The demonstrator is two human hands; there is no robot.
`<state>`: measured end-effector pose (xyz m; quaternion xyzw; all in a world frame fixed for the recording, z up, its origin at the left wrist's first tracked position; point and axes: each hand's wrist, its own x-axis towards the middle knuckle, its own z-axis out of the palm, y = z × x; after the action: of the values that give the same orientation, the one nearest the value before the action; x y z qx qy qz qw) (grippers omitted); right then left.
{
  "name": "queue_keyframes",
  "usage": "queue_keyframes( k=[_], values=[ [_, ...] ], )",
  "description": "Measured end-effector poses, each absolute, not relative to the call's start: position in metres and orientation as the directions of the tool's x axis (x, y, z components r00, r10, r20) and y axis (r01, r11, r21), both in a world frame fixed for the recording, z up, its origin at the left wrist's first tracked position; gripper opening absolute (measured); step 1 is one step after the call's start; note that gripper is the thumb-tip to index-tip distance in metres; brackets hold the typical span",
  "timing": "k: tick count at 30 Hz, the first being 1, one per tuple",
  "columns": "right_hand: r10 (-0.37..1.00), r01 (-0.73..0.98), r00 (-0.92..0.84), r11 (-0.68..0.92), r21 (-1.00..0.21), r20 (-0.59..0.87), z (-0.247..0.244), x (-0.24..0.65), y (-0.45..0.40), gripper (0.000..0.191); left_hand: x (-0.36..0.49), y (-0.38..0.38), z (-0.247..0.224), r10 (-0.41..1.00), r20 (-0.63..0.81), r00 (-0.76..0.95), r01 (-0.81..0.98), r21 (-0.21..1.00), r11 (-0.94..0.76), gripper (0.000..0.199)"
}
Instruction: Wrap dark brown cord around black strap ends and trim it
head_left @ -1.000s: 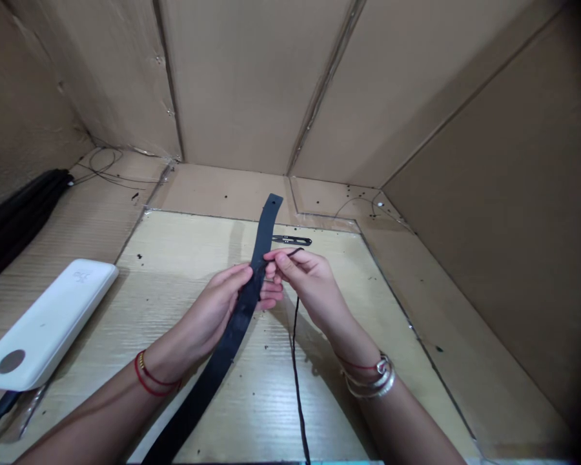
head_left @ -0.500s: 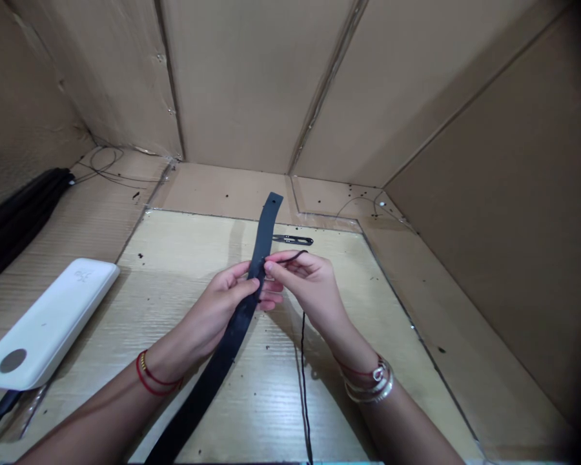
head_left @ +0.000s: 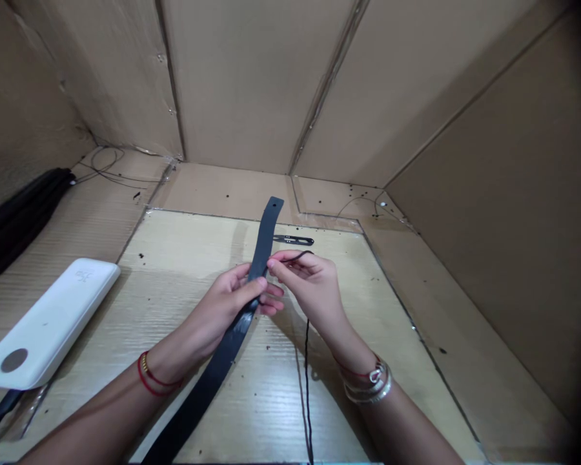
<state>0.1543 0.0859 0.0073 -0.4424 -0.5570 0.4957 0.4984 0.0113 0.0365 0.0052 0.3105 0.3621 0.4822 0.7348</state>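
Hanging cord (head_left: 306, 381) shifted right; hands (head_left: 225, 300) (head_left: 315, 284) at strap (head_left: 231, 342).

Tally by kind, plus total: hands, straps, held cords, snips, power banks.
Hands: 2, the left hand and the right hand
Straps: 1, a black strap in the left
Held cords: 1, a black cord pinched in the right
Snips: 1, dark snips beyond the right
Power banks: 1, a white power bank
Total: 6

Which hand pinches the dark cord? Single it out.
The right hand: it pinches the dark cord between thumb and finger, while the left hand grips the black strap instead.
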Motion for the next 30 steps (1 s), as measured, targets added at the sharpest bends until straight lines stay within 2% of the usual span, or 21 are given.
queue_keyframes(
  k=[5, 12, 14, 19, 30],
  values=[
    [0.989, 0.007, -0.086, 0.121, -0.993, 0.120, 0.0064, 0.1538, 0.0862, 0.008, 0.0095, 0.0367, 0.0028, 0.936, -0.199, 0.290, -0.453, 0.833, 0.318, 0.036],
    [0.989, 0.011, -0.086, 0.125, -0.992, 0.124, 0.0062, 0.1555, 0.0878, 0.009, 0.0081, 0.0364, 0.0011, 0.927, -0.177, 0.330, -0.536, 0.773, 0.338, 0.048],
    [0.987, 0.017, -0.098, 0.131, -0.991, 0.128, 0.0067, 0.1555, 0.0875, 0.008, 0.0080, 0.0362, 0.0031, 0.926, -0.179, 0.333, -0.543, 0.766, 0.343, 0.046],
    [0.987, 0.011, -0.100, 0.128, -0.992, 0.126, 0.0066, 0.1550, 0.0872, 0.008, 0.0089, 0.0360, 0.0079, 0.927, -0.228, 0.297, -0.598, 0.713, 0.367, 0.027],
    [0.982, 0.004, -0.079, 0.172, -0.985, 0.171, 0.0072, 0.1541, 0.0838, 0.007, 0.0102, 0.0331, 0.0024, 0.901, -0.240, 0.361, -0.496, 0.769, 0.404, 0.039]
  ],
)
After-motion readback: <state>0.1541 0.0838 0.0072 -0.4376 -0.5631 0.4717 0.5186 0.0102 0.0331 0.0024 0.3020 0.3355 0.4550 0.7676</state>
